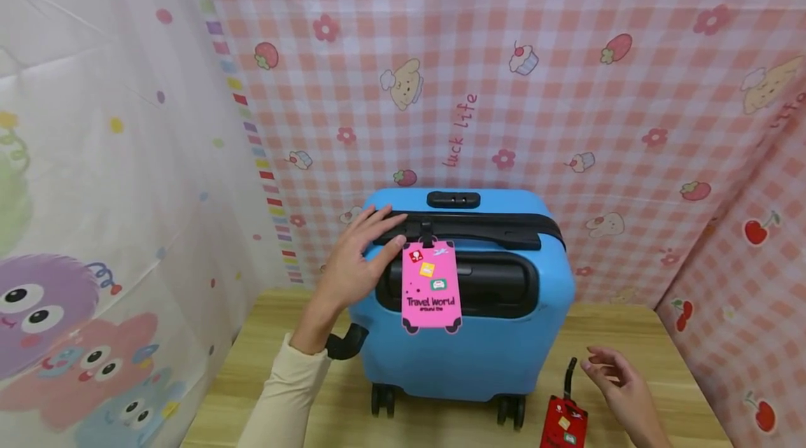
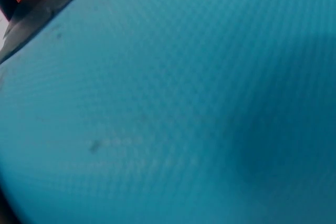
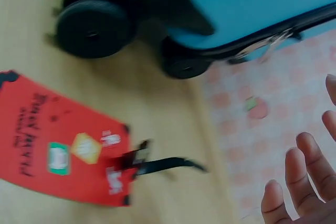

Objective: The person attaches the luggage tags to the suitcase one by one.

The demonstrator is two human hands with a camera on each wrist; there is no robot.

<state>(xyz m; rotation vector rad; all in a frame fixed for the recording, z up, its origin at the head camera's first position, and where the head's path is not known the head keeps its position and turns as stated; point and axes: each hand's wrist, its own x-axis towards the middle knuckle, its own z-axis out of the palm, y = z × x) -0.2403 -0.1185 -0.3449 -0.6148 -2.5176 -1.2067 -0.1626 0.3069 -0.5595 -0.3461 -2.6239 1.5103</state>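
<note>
A small blue suitcase (image 1: pixel 453 357) stands upright on its black wheels. From its black top handle (image 1: pixel 485 239) hangs a pink luggage tag (image 1: pixel 431 294) lettered "Travel World". My left hand (image 1: pixel 360 259) rests on the suitcase's top left edge, fingers stretched beside the handle. Only the blue shell (image 2: pixel 173 98) fills most of the left wrist view. On the tabletop at the lower right lies a red luggage tag (image 3: pixel 68 140), its black strap (image 3: pixel 170 164) loose at one end. Close to that strap, my right hand (image 1: pixel 620 388) holds nothing, its fingers relaxed and apart.
The wood-grain table (image 1: pixel 264 364) carries the suitcase and the red tag. Behind it hangs a pink checked cloth (image 1: pixel 478 84), with a white cartoon cloth (image 1: pixel 126 189) at the left. A black piece (image 1: pixel 348 343) juts from the suitcase's left side.
</note>
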